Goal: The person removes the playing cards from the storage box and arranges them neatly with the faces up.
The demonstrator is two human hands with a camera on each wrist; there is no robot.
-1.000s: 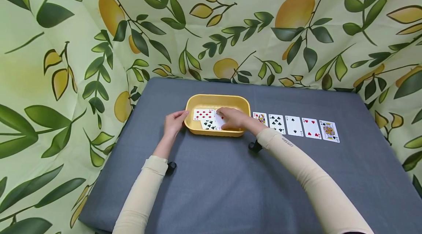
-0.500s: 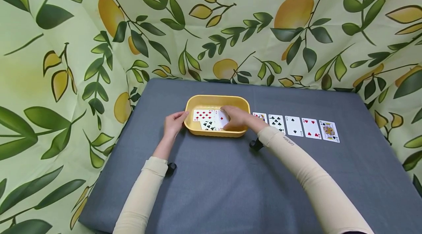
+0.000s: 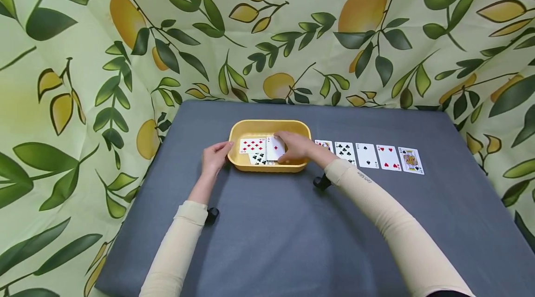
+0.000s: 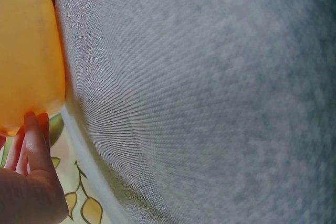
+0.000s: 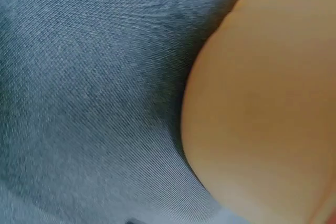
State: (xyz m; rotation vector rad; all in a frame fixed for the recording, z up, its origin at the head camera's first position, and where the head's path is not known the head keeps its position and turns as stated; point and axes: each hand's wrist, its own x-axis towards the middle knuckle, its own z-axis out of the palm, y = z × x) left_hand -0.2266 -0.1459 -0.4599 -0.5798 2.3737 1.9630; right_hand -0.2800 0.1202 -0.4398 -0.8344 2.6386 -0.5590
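A yellow plastic tray [image 3: 270, 122] stands on the grey table. Inside lie a diamonds card [image 3: 252, 145] and, partly under other cards, a clubs card [image 3: 257, 159]. My right hand [image 3: 296, 146] reaches over the tray's right side and pinches an ace of diamonds [image 3: 275, 149] between fingers at its top edge and thumb near its bottom. That card looks slightly raised over the others. At the tray's left end my left hand [image 3: 214, 157] grips the rim; the left wrist view shows its fingers [image 4: 35, 142] against the tray wall [image 4: 31, 51]. The right wrist view shows tray wall [image 5: 262, 103], not the hand.
Right of the tray, a row of face-up cards lies on the table [image 3: 267, 232]: a face card [image 3: 323, 144] partly behind my right forearm, a clubs card [image 3: 345, 150], a two of spades [image 3: 367, 155], a four of hearts [image 3: 388, 157] and a king [image 3: 411, 161]. Leaf-patterned cloth [image 3: 234, 55] hangs behind.
My right hand first drew back right, uncovering the ace of diamonds, then took hold of it and raised it slightly. My left hand stays on the tray. The head view has shifted a little.
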